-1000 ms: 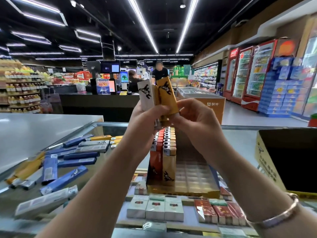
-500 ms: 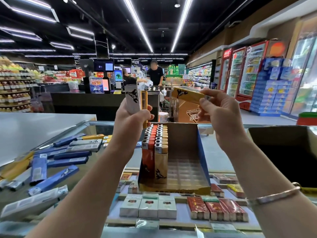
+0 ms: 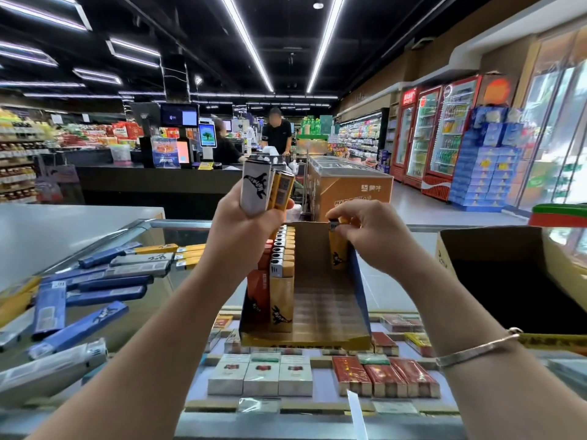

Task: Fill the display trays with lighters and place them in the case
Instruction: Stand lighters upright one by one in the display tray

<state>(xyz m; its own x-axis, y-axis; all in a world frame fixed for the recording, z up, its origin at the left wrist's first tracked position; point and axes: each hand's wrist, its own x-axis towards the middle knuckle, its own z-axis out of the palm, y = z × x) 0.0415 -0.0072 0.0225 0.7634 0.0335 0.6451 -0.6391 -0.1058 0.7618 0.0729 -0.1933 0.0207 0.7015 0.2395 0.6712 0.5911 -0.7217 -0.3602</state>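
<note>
Both hands (image 3: 374,236) raised, fingers curled round lighters (image 3: 266,188).

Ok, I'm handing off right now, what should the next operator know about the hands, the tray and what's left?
Left hand grips a bunch of spare lighters, one white and at least two yellow, raised above the tray.
Right hand pinches the top of a yellow lighter, standing it at the far right of the display tray.
Done: two rows along the tray's left side, orange and yellow, look filled.
Left: most of the tray's slots are bare. Loose lighters, blue, grey and yellow, lie on the glass counter at left. An open cardboard box sits at right. The tray is not yet in the case.
</note>
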